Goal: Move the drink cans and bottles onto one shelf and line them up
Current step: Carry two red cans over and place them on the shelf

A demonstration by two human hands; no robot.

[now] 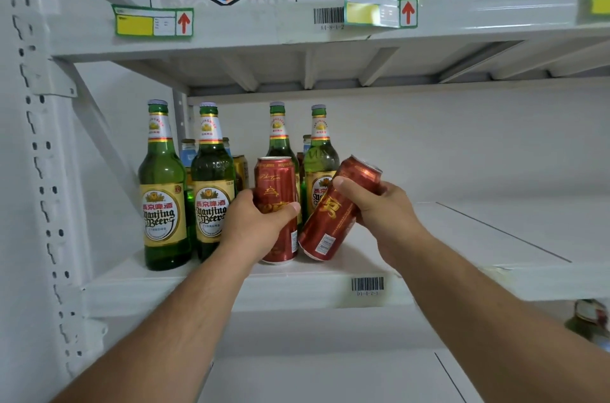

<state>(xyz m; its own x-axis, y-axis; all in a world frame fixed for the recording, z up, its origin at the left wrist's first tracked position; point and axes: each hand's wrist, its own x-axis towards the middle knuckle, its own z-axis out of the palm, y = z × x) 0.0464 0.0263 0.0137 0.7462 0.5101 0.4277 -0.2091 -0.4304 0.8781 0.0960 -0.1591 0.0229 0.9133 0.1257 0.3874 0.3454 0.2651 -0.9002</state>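
body: two bare forearms | hands (260,221) bare | no sleeves visible

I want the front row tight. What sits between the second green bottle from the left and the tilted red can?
The head view shows one thing there: the upright red can, gripped by the left hand. The right hand holds the tilted red can.

1. We see our left hand (255,221) gripping an upright red can (276,191) on the white shelf (231,283).
2. Our right hand (379,207) holds a tilted red can (333,217) beside it.
3. Green bottles (162,191) stand behind.
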